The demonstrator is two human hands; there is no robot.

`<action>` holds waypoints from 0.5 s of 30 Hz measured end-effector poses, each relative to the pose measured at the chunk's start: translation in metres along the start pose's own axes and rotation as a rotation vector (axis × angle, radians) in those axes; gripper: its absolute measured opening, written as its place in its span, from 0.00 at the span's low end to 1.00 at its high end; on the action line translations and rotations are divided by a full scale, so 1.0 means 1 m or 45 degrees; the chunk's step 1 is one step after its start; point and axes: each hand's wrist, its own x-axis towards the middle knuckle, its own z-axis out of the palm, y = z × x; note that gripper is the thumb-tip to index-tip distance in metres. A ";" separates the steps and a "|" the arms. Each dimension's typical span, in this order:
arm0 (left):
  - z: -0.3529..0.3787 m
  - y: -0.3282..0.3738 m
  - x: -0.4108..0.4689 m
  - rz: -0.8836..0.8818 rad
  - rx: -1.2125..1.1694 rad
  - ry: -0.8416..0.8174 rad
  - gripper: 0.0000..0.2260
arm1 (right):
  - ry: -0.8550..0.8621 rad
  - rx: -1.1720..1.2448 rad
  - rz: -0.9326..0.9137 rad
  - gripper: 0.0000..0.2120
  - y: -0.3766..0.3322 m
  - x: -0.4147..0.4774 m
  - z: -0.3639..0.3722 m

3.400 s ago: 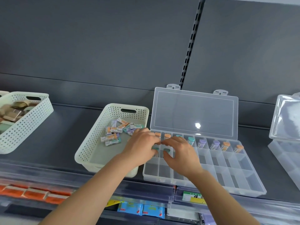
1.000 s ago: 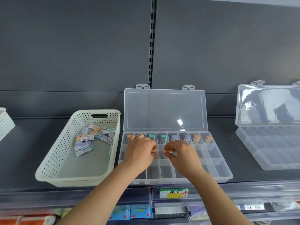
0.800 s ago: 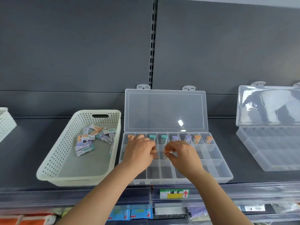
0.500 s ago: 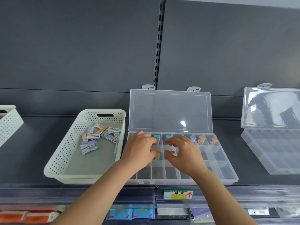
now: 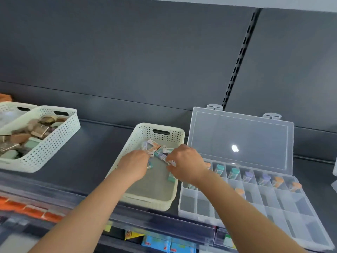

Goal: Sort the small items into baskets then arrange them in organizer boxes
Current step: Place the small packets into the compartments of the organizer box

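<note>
Both hands are inside the white perforated basket (image 5: 127, 181) on the dark shelf. A heap of small packets (image 5: 155, 146) with orange, teal and purple ends lies at its far end. My left hand (image 5: 135, 164) rests curled over the heap's left side, with a teal-ended packet (image 5: 149, 164) at its fingertips. My right hand (image 5: 186, 164) pinches a small packet (image 5: 168, 159) at the heap's right side. The clear organizer box (image 5: 255, 214) stands open to the right. Its back row holds upright packets (image 5: 248, 177), sorted by colour.
Another white basket (image 5: 45, 148) filled with brown and green items stands at the left, with one more basket (image 5: 12, 106) behind it. The organizer's lid (image 5: 240, 139) leans against the grey back wall. A lower shelf with coloured goods shows below the shelf edge.
Both hands left the organizer box and moved left into the basket, onto the packet heap. The view swung left, bringing the far-left baskets into sight.
</note>
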 end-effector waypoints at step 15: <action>0.020 -0.019 0.020 0.102 -0.054 -0.075 0.08 | -0.338 -0.432 0.143 0.10 -0.026 0.071 0.026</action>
